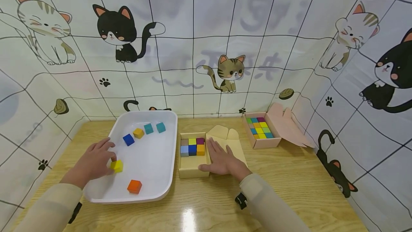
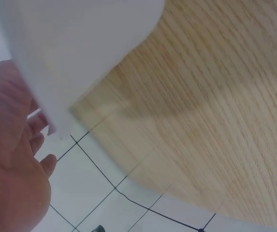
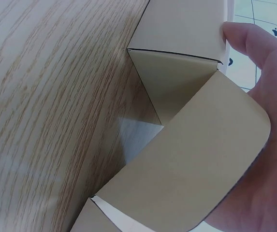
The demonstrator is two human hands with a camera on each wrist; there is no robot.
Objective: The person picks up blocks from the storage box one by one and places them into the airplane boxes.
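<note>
At the left side of a white tray (image 1: 148, 174), my left hand (image 1: 96, 162) pinches a yellow cube (image 1: 117, 166) between thumb and finger. An orange cube (image 1: 134, 186) lies nearer the front of the tray; blue, amber and two teal cubes (image 1: 148, 129) lie toward its back. My right hand (image 1: 222, 158) rests with extended fingers over the right edge and opened lid (image 1: 230, 137) of a cream cardboard box (image 1: 194, 173). Two rows of coloured cubes (image 1: 192, 149) fill the back of that box. The left wrist view hides the yellow cube behind the tray wall (image 2: 56, 53).
A pink box (image 1: 264, 144) packed with coloured cubes stands at the back right, its lid (image 1: 289, 126) folded out to the right. All sits on a wooden table (image 1: 206, 203), with a cat-patterned sheet (image 1: 180, 56) behind and along both sides.
</note>
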